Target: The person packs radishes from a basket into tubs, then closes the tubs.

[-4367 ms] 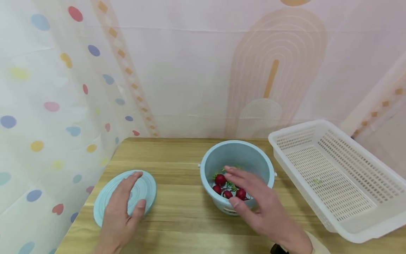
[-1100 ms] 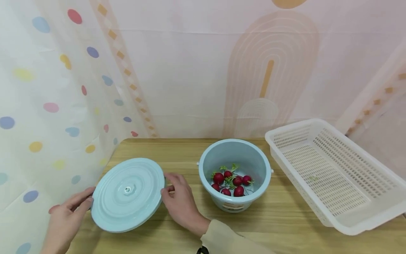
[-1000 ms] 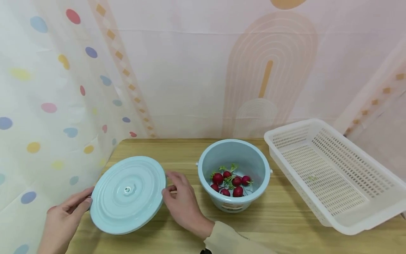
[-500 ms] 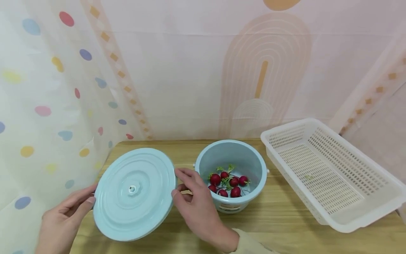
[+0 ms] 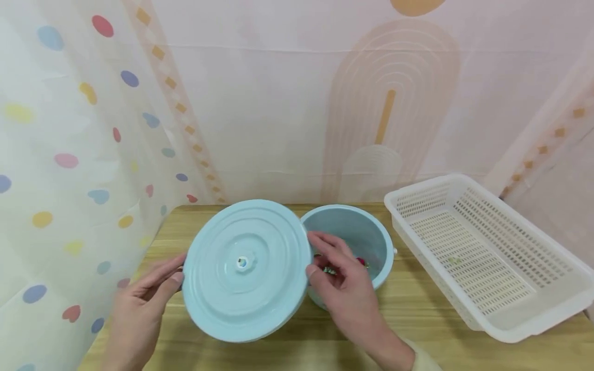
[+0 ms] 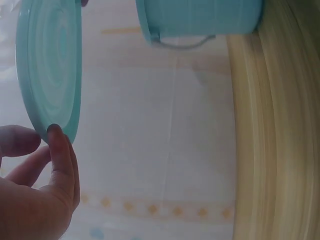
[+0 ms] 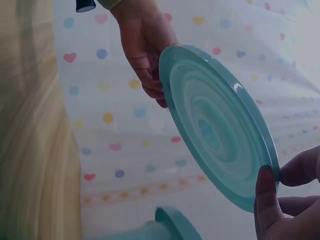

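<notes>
A round light-blue lid is held up off the table between both hands, tilted. My left hand pinches its left edge, and my right hand pinches the right edge. The left wrist view shows the lid edge-on, with the left fingers on its rim. In the right wrist view the lid's underside faces the camera. Just right of the lid stands a blue bucket, partly covered by the lid and right hand. A little red of the radishes shows inside; most are hidden.
A white slotted plastic basket stands on the right of the wooden table, with a small green scrap in it. A patterned curtain hangs behind and to the left.
Both hands took hold of the lid, which lay at the left of the table, and lifted it. In the last second they carried it rightward, and it now overlaps the bucket in view.
</notes>
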The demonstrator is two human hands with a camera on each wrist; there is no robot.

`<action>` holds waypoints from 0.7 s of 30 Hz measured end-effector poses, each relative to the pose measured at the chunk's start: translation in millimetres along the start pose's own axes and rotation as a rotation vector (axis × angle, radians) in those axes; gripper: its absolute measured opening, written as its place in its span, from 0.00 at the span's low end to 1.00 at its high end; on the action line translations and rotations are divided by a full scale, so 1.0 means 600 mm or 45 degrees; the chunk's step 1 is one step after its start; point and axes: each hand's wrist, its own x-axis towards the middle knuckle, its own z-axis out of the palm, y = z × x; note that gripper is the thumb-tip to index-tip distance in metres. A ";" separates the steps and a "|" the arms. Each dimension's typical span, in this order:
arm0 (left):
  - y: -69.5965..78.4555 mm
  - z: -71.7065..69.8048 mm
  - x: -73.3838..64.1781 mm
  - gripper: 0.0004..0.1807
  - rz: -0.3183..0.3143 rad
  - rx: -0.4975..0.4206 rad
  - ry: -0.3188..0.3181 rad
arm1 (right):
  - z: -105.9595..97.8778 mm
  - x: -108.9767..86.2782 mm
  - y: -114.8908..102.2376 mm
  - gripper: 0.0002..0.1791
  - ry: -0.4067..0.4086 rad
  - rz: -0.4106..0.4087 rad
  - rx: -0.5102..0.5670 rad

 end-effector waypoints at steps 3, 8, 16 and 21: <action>-0.002 0.025 -0.003 0.18 0.017 -0.057 -0.073 | -0.029 -0.005 0.001 0.25 0.030 -0.013 -0.025; -0.005 0.069 -0.004 0.17 0.004 -0.126 -0.132 | -0.075 -0.010 0.001 0.24 0.078 0.006 -0.115; -0.007 0.132 0.012 0.20 -0.091 -0.017 -0.194 | -0.133 0.000 0.002 0.21 0.186 0.027 -0.193; -0.015 0.154 0.020 0.21 -0.123 0.043 -0.247 | -0.161 0.005 0.010 0.21 0.207 0.074 -0.216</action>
